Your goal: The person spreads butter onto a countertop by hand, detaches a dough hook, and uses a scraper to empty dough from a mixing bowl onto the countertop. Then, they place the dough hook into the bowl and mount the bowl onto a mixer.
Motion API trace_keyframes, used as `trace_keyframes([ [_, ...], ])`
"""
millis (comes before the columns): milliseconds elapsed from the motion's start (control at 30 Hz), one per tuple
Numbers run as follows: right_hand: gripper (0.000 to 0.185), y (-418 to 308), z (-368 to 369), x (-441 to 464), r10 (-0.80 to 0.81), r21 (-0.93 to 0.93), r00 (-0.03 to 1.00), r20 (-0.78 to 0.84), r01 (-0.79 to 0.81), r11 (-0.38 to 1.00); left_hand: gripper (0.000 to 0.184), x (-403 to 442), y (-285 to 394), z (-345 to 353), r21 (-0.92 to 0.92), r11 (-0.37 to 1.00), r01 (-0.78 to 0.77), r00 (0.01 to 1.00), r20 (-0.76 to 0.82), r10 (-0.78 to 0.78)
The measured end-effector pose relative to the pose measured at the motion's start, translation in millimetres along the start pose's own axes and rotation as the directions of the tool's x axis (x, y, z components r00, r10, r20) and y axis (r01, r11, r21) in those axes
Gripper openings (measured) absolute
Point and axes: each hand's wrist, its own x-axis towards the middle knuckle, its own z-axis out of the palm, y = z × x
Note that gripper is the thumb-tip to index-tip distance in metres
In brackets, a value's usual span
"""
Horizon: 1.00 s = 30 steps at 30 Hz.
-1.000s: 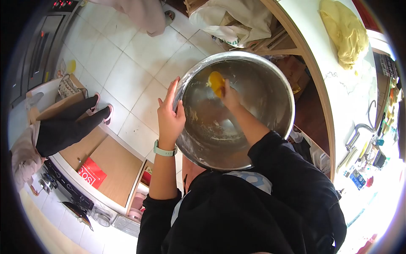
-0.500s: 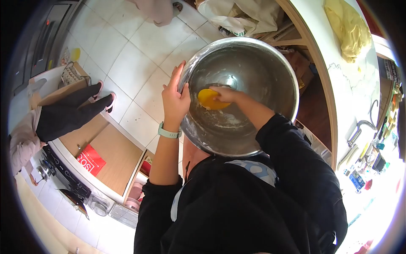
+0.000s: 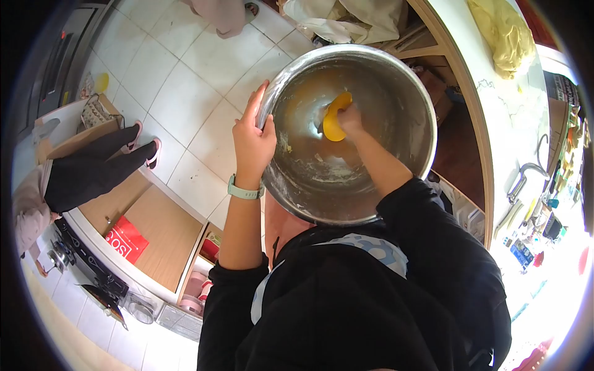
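A large metal bowl (image 3: 383, 179) is tilted in front of my body, with whitish residue smeared on its inner wall. My left hand (image 3: 252, 141) grips the bowl's left rim, thumb inside and fingers along the outside. Inside the bowl, my right hand (image 3: 350, 119) holds a yellow scraper (image 3: 335, 122) near the middle. The fingers of my right hand are slightly blurred and partly behind the scraper.
Another person (image 3: 93, 167) stands at the left by the stove (image 3: 86, 263). A second person's clothing shows at the top. At the right, a counter (image 3: 507, 117) holds a yellow plastic bag (image 3: 504, 37); a white bag (image 3: 352, 18) sits beyond the bowl.
The yellow scraper went from the bowl's upper middle to its left side, then back toward the middle, and is now turned upright. The bowl has shifted upward in view, my left hand still on its rim.
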Motion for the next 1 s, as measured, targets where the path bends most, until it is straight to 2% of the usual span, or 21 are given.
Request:
trace_keyframes([
  [67, 0.035, -11.3, 3.9, -7.1, 0.076, 0.067, 0.990, -0.114, -0.069, 0.995, 0.052, 0.0, 0.6, -0.4, -0.057, 0.998, 0.025, 1.000, 0.002, -0.025],
  [167, 0.036, -14.6, 9.6, 1.6, -0.155, -0.024, 0.986, 0.057, 0.156, 0.987, 0.054, 0.8, -5.1, -0.9, 0.005, 0.999, -0.047, 0.998, -0.040, 0.048],
  [267, 0.027, -2.1, 16.7, 25.0, -0.545, 0.247, 0.834, 0.092, 0.511, 0.823, 0.053, 1.1, -10.6, 1.1, 0.027, 0.993, -0.117, 0.991, -0.069, 0.119],
  [367, 0.026, -53.6, -6.2, 0.2, -0.526, -0.067, 0.742, 0.417, 0.602, 0.796, 0.052, -0.9, -1.5, 1.7, -0.012, 0.999, -0.033, 0.997, -0.072, 0.032],
  [467, 0.031, -58.4, 2.9, -8.6, -0.605, -0.019, 0.600, 0.523, 0.718, 0.696, 0.051, -1.5, -4.1, 3.1, -0.024, 0.998, -0.053, 0.995, -0.091, 0.050],
  [567, 0.035, -65.1, -2.6, -18.3, -0.623, 0.017, 0.501, 0.601, 0.771, 0.636, 0.052, -4.3, 0.8, 2.9, -0.080, 0.996, 0.034, 0.996, -0.080, -0.041],
  [667, 0.036, -58.7, 1.9, -20.1, -0.561, 0.076, 0.346, 0.752, 0.800, 0.595, 0.053, -3.6, -5.8, 5.4, -0.090, 0.995, -0.031, 0.992, -0.124, 0.019],
  [767, 0.040, -64.1, 0.8, -30.8, -0.631, 0.071, 0.201, 0.749, 0.923, 0.378, 0.054, -8.2, -3.1, 5.5, -0.070, 0.997, 0.038, 0.992, -0.114, -0.046],
  [867, 0.034, -87.9, -5.1, -41.9, -0.271, -0.050, 0.145, 0.952, 0.943, 0.329, 0.055, -12.8, -8.6, 6.3, -0.049, 0.998, -0.031, 0.989, -0.146, 0.024],
  [967, 0.032, -95.1, -17.5, -48.3, -0.201, -0.065, 0.118, 0.972, 0.966, 0.251, 0.055, -12.7, -5.8, 6.0, -0.111, 0.993, 0.037, 0.990, -0.128, -0.051],
  [1000, 0.032, -87.1, -17.3, -43.0, -0.264, -0.103, 0.197, 0.944, 0.938, 0.331, 0.055, -12.1, -4.7, 5.1, -0.104, 0.994, 0.039, 0.991, -0.123, -0.052],
])
